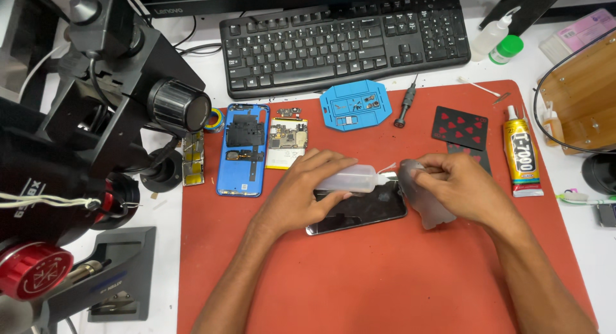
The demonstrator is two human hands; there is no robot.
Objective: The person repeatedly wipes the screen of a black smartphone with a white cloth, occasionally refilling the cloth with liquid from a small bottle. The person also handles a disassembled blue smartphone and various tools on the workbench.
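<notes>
both hands work over the dark phone screen (357, 211) on the red mat (385, 282): the left hand (301, 189) grips a squeeze bottle (350, 179), the right hand (459, 186) pinches a grey cloth (425, 196). a hard squeeze could flood the cloth and drip onto the screen.

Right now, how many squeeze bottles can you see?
2: one squeeze bottle in the left hand, tip at the grey cloth; one white bottle right of the keyboard. Others may be hidden.
</notes>
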